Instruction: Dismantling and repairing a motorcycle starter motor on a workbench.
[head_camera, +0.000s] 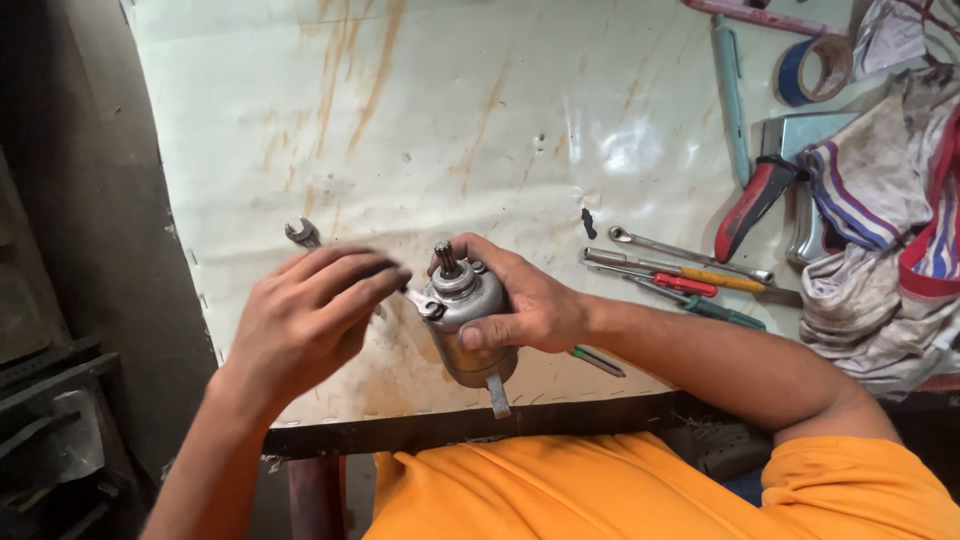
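Observation:
My right hand (528, 302) grips a small grey metal starter motor (463, 330) above the near edge of the workbench, its geared shaft pointing up. My left hand (305, 318) holds a slim open-ended spanner (301, 233); the jaw of the spanner sticks out past my fingers at the upper left and its other end reaches a bolt on the motor's top flange. My fingers hide most of the spanner's shaft.
A stained white sheet (450, 120) covers the bench. To the right lie a ring spanner (690, 252), red, yellow and green-handled screwdrivers (690, 285), red-handled pliers (752, 195), a blue tape roll (815, 70), a long pale pen-like tool (730, 90) and crumpled rags (880, 230).

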